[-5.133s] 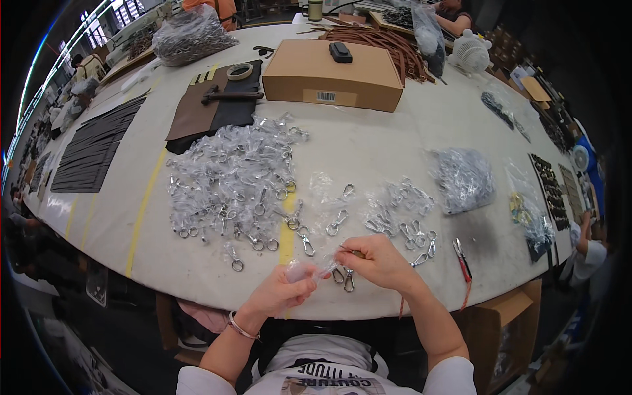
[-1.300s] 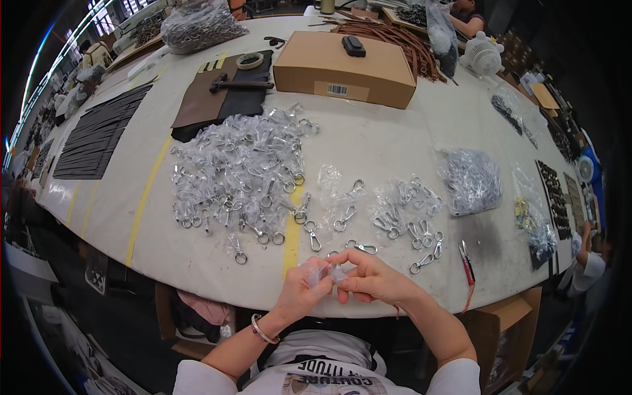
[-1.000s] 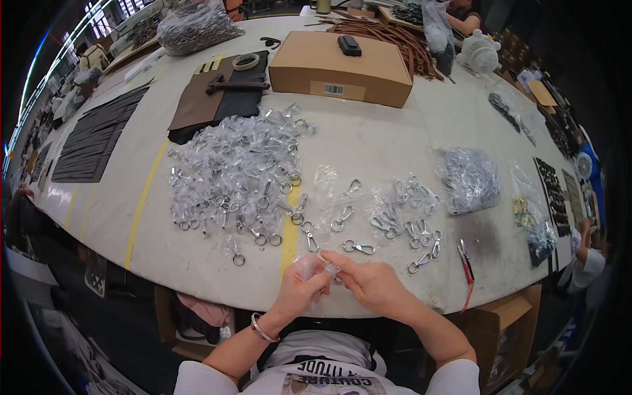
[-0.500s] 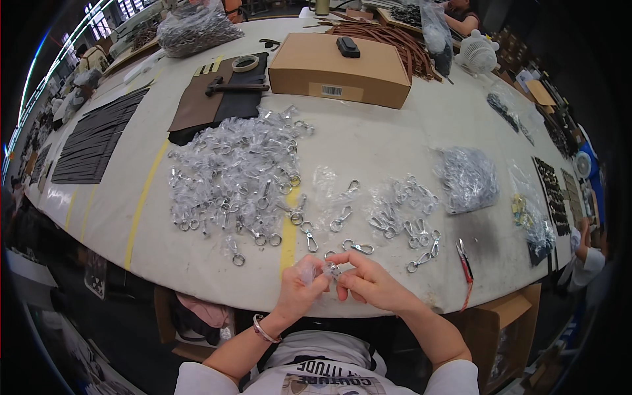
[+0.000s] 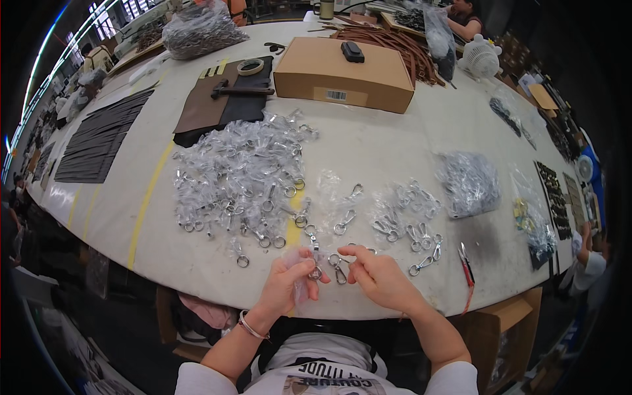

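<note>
Many dark strips (image 5: 105, 138) lie side by side at the left of your bench (image 5: 388, 148). Next comes a broad heap of plastic-wrapped metal clasps (image 5: 234, 174), with a hammer (image 5: 240, 89) beyond it on leather sheets (image 5: 201, 105). Your left hand (image 5: 283, 283) has its fingers closed around a clear plastic wrapper (image 5: 300, 289), near the front edge, and a shiny metal piece (image 5: 316, 272) shows at the fingertips. Between your hands a loose clasp (image 5: 339, 271) lies on the bench. Your right hand (image 5: 380, 276) is just beside it, thumb and forefinger narrow; you cannot tell whether they pinch anything. Farther right are more clasps (image 5: 417, 234), some under clear plastic, then red-handled snips (image 5: 467, 264) and, behind those, a bulky plastic bundle (image 5: 469, 184).
</note>
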{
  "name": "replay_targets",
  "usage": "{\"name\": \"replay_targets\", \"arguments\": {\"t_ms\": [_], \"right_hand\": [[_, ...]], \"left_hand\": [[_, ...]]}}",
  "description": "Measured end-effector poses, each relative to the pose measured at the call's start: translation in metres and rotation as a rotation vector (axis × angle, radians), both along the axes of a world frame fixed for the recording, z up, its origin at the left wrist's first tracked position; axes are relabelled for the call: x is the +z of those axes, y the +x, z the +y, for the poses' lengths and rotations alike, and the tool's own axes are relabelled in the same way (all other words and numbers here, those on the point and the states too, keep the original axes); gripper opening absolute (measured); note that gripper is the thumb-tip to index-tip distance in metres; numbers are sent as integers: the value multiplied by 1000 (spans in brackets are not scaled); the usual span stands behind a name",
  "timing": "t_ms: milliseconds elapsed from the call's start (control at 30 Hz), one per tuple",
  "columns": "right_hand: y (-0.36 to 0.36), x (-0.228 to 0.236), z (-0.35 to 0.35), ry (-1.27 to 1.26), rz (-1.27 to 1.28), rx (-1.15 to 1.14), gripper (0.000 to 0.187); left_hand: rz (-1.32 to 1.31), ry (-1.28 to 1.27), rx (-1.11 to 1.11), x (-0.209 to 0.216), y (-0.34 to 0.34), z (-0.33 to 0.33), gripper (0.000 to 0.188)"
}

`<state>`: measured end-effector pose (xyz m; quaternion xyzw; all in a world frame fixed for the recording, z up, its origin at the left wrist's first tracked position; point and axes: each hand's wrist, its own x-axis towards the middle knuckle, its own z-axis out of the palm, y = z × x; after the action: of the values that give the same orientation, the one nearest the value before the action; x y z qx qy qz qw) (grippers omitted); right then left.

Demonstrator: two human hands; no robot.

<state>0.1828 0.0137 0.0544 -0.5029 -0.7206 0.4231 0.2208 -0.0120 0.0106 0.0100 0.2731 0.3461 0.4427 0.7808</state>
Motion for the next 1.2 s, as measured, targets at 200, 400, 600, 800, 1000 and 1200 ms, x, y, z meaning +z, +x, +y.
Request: {"name": "replay_targets", "arguments": {"t_ms": [200,400,600,800,1000,1200], "right_hand": [[2,2,1,-64,47,0,30],[-3,2,2,-124,196,-6,34],[-15,-1,12,-292,364,85,43],[2,9,6,-352,296,64,41],[-13,-2,24,-393,293,234,36],[-8,1,25,-339,241,262,34]], "left_hand": [[-108,-58,3,8,-10,10,23],[-78,-8,-25,7,-12,10,28],[53,73,-49,1,-5,1,23],[168,145,-108,6,19,2,14],[264,125,12,-2,2,-5,14],[305,157,8,1,4,-4,11]]}}
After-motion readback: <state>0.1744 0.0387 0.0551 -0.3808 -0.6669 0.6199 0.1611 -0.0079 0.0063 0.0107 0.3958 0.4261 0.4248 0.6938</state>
